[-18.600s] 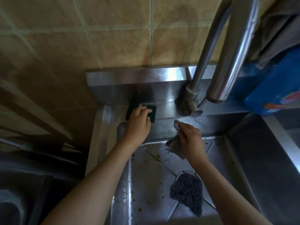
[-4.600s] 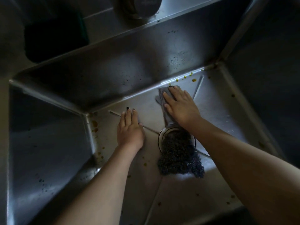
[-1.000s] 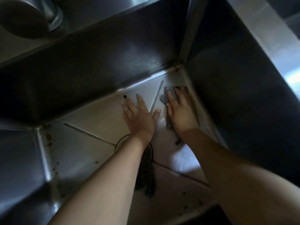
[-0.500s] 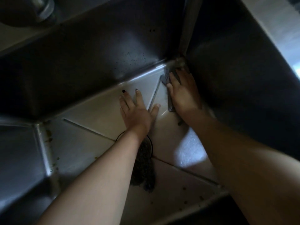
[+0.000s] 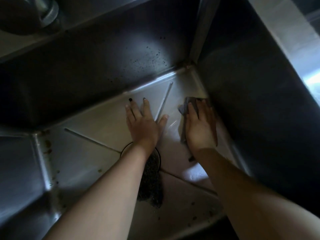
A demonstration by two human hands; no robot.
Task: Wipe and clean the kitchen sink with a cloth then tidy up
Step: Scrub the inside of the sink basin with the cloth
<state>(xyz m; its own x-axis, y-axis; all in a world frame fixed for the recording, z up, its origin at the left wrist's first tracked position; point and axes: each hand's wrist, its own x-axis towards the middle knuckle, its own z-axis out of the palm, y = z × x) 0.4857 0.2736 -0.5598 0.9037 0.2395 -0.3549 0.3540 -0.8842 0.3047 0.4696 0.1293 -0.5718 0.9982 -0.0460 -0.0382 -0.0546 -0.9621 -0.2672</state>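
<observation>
– Right of centre, on the sink (image 5: 103,66) floor: right hand (image 5: 200,129) lies flat on the grey cloth (image 5: 187,104), fingers straight, pressing it down just beside the right wall.
– Left hand (image 5: 143,125)?
– Centre of frame. Palm down on bare steel, fingers spread, holding nothing. Hands apart.
– Other items?
– Dark scourer (image 5: 150,187) over the drain, partly under the left forearm. Brown specks (image 5: 48,146) lower left.

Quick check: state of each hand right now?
Left hand: open, flat on the sink floor, holding nothing.
Right hand: open, straight fingers pressing the grey cloth down.
</observation>
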